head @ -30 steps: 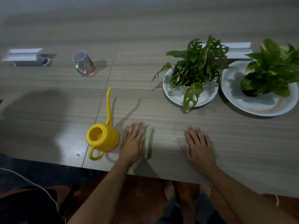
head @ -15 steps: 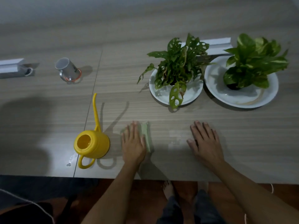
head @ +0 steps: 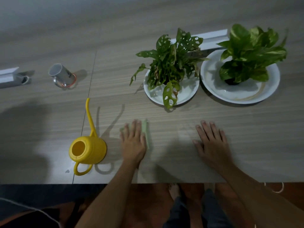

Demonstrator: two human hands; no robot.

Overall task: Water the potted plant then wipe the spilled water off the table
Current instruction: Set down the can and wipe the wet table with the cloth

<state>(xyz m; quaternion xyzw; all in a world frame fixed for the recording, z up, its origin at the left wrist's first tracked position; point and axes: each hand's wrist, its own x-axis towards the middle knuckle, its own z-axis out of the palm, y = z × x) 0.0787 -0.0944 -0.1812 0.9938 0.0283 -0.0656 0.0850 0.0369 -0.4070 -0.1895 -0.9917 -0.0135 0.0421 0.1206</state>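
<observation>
A yellow watering can (head: pixel 88 149) with a long thin spout stands near the table's front edge. Just right of it my left hand (head: pixel 133 142) lies flat on a pale green cloth (head: pixel 146 134), fingers spread, covering most of it. My right hand (head: pixel 212 143) rests flat and empty on the wooden table (head: pixel 246 137), further right. A faint wet patch (head: pixel 185 130) shows between my hands. Behind them a holey-leaved potted plant (head: pixel 169 63) sits on a white plate (head: pixel 187 94). A second leafy plant (head: pixel 251 51) stands on a larger white plate (head: pixel 266 92) at the right.
A metal mug (head: pixel 61 75) stands at the back left, with a white box (head: pixel 8 77) beyond it at the left edge. Another white box (head: pixel 212 38) lies behind the plants. A small droplet (head: pixel 67 171) sits by the can's handle. My feet show below the table edge.
My left hand has slid slightly left on the cloth, so less cloth shows beside it. My right hand stays flat. The view has shifted a little.
</observation>
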